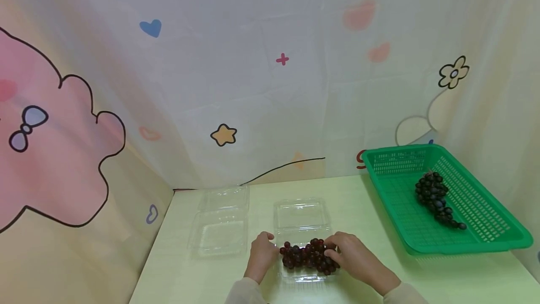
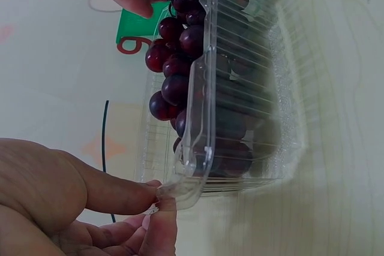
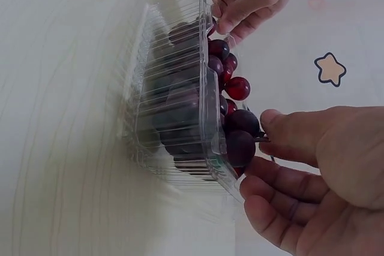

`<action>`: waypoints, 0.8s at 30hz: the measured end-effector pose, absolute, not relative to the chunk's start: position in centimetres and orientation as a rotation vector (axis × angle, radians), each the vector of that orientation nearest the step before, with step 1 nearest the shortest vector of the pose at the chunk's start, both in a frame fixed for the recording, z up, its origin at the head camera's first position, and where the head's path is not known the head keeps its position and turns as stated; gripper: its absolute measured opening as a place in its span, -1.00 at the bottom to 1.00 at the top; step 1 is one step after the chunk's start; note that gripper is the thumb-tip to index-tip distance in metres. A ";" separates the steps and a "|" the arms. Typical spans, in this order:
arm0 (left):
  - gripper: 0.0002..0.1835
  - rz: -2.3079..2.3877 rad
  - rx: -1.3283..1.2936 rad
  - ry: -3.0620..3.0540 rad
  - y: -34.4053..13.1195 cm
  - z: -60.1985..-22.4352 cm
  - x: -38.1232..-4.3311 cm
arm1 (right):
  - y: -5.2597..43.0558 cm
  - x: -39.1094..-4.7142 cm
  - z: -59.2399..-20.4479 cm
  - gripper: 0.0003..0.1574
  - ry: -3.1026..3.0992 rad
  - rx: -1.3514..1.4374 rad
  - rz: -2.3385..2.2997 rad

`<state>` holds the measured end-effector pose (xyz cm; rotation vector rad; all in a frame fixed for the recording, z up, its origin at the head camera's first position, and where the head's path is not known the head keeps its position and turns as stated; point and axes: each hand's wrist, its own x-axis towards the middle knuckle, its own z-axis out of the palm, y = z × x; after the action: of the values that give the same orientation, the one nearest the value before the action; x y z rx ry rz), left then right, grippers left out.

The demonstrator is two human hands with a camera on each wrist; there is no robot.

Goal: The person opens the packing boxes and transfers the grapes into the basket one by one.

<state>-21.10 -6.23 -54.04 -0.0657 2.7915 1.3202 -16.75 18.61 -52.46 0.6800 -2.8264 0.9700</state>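
Note:
A bunch of dark red grapes [image 1: 310,255] lies in the base of a clear plastic clamshell box [image 2: 255,97], with some grapes rising above its rim. The box's lid [image 1: 301,213] is folded back, away from the person. At the box's left end, my left hand [image 1: 262,254] pinches the rim corner between thumb and forefinger. On the opposite end is my right hand [image 1: 354,255], its thumb and forefinger pinching the bunch by its stem [image 3: 262,138]. The other right fingers [image 3: 273,217] are bent beside the box's end. Grapes lower down show through the ribbed wall.
A second clear clamshell box [image 1: 221,233] stands unfolded to the left, with nothing in it. At the right is a green plastic basket [image 1: 390,210] holding another bunch of dark grapes [image 1: 434,198]. A printed cloth [image 1: 261,88] hangs behind the pale table [image 1: 168,266].

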 end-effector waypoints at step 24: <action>-0.66 1.338 -0.058 2.768 -6.3 -53.8 -20.9 | 17.8 -16.4 -52.9 -0.79 -2.842 0.617 0.767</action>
<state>-20.94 -6.28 -53.77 -0.0575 2.7675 1.3377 -16.42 17.83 -52.86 0.6174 -2.8420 0.7672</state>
